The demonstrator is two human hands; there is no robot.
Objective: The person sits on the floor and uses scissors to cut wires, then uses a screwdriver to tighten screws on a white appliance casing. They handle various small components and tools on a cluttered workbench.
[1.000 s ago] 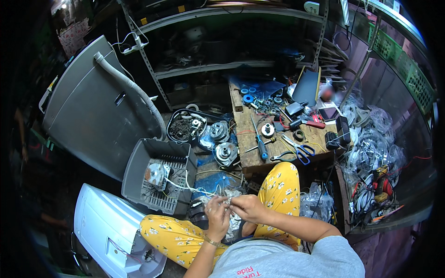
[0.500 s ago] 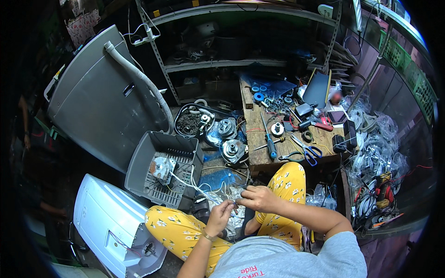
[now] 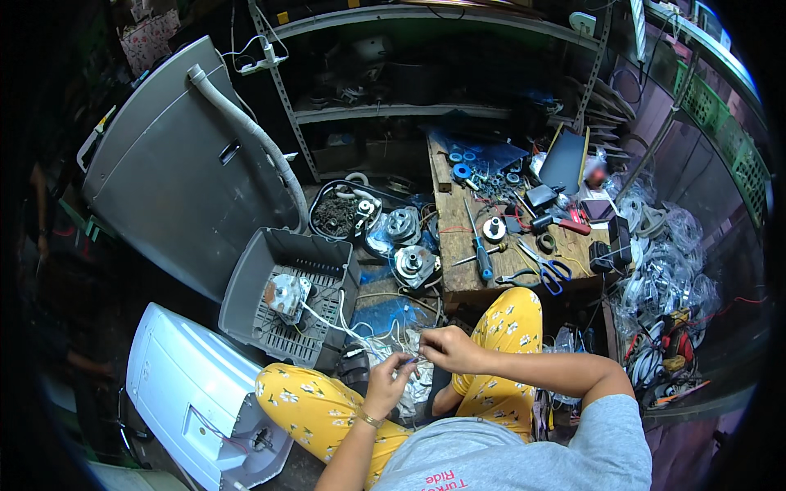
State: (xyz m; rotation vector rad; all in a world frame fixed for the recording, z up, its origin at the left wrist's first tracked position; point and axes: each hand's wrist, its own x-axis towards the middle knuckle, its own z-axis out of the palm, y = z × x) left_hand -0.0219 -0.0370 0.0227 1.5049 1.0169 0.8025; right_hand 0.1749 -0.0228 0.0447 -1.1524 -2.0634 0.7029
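Note:
My left hand (image 3: 386, 386) and my right hand (image 3: 449, 353) pinch a thin wire (image 3: 413, 360) between my knees, with a small bluish bit at my left fingertips, too small to name. White cables (image 3: 344, 327) run from near my hands to a metal motor unit (image 3: 286, 296) inside a grey slatted plastic bin (image 3: 237, 286). Pale crumpled cloth or plastic (image 3: 413, 393) lies beneath my hands.
A wooden bench (image 3: 458, 280) holds screwdrivers, scissors, pliers and parts. A white housing (image 3: 172, 360) and tall grey panel (image 3: 155, 180) stand left. Motors (image 3: 412, 266) sit by the bench; bagged parts (image 3: 663, 270) pile right. Dim arms, possibly reflected, show far left.
My hands have drawn slightly apart since a second ago, the right moving a little up, the fingers still pinched at the wire. The whole view has shifted rightward in the picture.

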